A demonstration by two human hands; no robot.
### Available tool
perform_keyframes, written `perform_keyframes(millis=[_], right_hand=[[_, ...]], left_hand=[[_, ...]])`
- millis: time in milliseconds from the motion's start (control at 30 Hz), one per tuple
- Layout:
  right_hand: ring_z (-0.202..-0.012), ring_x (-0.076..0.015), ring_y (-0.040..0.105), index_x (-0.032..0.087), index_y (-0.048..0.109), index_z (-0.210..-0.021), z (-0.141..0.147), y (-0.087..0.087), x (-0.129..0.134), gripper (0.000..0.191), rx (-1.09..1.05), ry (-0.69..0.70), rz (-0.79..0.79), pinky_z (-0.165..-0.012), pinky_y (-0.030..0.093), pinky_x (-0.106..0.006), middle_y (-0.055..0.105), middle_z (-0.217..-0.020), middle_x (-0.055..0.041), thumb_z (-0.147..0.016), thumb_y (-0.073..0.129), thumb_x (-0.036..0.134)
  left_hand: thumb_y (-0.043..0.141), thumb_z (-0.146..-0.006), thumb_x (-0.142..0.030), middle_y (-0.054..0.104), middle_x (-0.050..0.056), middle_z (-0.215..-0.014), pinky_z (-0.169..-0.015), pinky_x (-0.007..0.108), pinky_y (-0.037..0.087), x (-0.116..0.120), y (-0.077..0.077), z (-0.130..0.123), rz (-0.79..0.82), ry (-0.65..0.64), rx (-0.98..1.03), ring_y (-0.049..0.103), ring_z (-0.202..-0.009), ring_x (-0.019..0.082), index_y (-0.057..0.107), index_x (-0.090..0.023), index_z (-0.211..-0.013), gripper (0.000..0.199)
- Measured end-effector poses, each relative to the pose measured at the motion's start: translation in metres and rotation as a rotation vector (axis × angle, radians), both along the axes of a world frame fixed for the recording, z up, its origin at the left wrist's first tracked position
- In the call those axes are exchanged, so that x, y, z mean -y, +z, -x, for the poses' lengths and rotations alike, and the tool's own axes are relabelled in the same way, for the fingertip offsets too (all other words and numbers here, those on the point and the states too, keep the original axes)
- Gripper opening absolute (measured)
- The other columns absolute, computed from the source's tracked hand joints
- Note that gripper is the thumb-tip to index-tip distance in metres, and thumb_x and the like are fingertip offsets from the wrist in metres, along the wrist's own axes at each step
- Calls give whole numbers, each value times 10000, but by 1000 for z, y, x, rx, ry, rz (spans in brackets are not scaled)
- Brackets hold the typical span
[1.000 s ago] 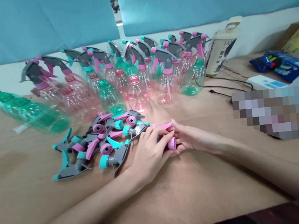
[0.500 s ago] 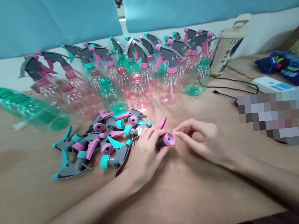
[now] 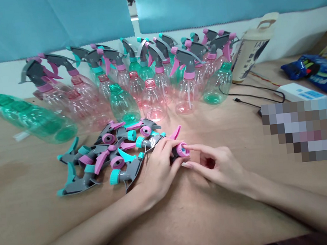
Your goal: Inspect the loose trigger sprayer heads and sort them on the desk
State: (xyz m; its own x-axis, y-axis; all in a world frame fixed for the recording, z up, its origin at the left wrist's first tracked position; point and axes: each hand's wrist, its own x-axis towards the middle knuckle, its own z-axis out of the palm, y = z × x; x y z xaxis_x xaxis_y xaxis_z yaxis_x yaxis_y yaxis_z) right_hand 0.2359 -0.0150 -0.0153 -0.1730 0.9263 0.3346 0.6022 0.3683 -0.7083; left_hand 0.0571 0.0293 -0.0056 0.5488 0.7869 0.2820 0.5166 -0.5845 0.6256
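Observation:
My left hand point(image 3: 162, 164) is closed around a grey and pink spray trigger head point(image 3: 182, 150), its pink collar facing right and its pink lever standing up behind my fingers. A bluish insert shows inside the collar. My right hand point(image 3: 223, 163) has its index fingertip at the collar's opening, with the thumb stretched out below and apart from it; nothing shows between them. Beside my left hand lies a pile of loose spray heads point(image 3: 105, 155), some pink and some turquoise. Behind the pile stand an uncapped green bottle point(image 3: 124, 105) and an uncapped pink bottle point(image 3: 152, 102).
Several spray bottles with heads fitted point(image 3: 187, 81) stand along the wall. Green bottles point(image 3: 32, 117) lean nested at the left. A large cream bottle point(image 3: 250, 48), a black cable point(image 3: 261, 95), a white box point(image 3: 301, 92) and a blue packet point(image 3: 320, 70) are at the right.
My right hand's pinch has opened: the index finger has moved left onto the collar's opening and the thumb has dropped. My left hand keeps hold of the spray head, whose collar has turned slightly.

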Motion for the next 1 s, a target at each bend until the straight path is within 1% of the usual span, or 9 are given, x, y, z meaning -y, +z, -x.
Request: perform_keyframes(millis=[100, 200, 400, 500, 567, 667, 833, 933, 1000], right_hand=[[-381, -77, 386, 158, 620, -1120, 1, 3, -1, 372, -98, 21, 51, -418, 349, -210, 460, -470, 77, -842, 590, 404], [-383, -74, 370, 157, 613, -1118, 0, 3, -2, 357, -150, 47, 92, -408, 331, -207, 431, -470, 86, -843, 592, 384], [-401, -80, 395, 174, 553, -1194, -2, -3, -3, 430, -132, 88, 97, -452, 360, -210, 462, -477, 90, -830, 614, 394], [-428, -86, 421, 194, 520, -1224, -3, -4, -5, 450, -106, 92, 88, -477, 370, -211, 474, -502, 87, -831, 613, 391], [-432, -84, 413, 206, 527, -1181, -5, -4, -7, 396, -86, 89, 73, -471, 357, -209, 453, -511, 90, -834, 612, 377], [-416, -81, 377, 214, 532, -1071, -6, -4, -9, 306, -99, 87, 65, -434, 318, -207, 394, -500, 102, -824, 625, 368], [-409, -79, 367, 209, 473, -1066, -8, -6, -10, 325, -177, 112, 74, -414, 295, -204, 374, -501, 115, -824, 630, 358], [-419, -75, 379, 205, 458, -1094, -10, -6, -11, 348, -168, 159, 96, -424, 307, -199, 397, -513, 114, -825, 633, 340], [-428, -76, 386, 212, 447, -1127, -11, -5, -12, 373, -143, 192, 100, -430, 310, -198, 395, -522, 113, -827, 630, 338]], left_hand=[[562, -859, -146, 563, 30, -1026, -775, 316, 461, -1, -1, 1, -11, -32, 7, 560, -918, 192, 530, -227, -1076, 234], [559, -858, -138, 570, 33, -1045, -807, 320, 461, -2, -2, 2, -18, -55, 25, 555, -969, 197, 529, -226, -1077, 238], [552, -877, -190, 582, 47, -1092, -803, 330, 480, -4, -2, 2, 27, -56, 13, 566, -988, 211, 538, -239, -1120, 248], [531, -897, -220, 584, 50, -1119, -875, 362, 468, -5, -3, 2, 25, -65, 9, 547, -1051, 221, 536, -243, -1144, 249], [507, -910, -216, 585, 46, -1138, -918, 387, 451, -6, -3, 1, 14, -82, -4, 525, -1096, 224, 521, -253, -1180, 273], [498, -915, -203, 583, 36, -1165, -940, 397, 438, -6, -2, 1, 4, -110, -38, 503, -1131, 223, 502, -268, -1217, 309], [513, -913, -226, 583, 30, -1149, -932, 369, 438, -6, 0, 1, -1, -119, -70, 503, -1114, 211, 498, -265, -1220, 310], [513, -910, -214, 582, 36, -1131, -921, 375, 444, -6, 1, 0, -2, -135, -69, 509, -1096, 215, 494, -266, -1226, 321], [518, -900, -177, 578, 38, -1123, -915, 380, 451, -6, 2, 0, 4, -148, -67, 517, -1081, 216, 499, -260, -1221, 332]])
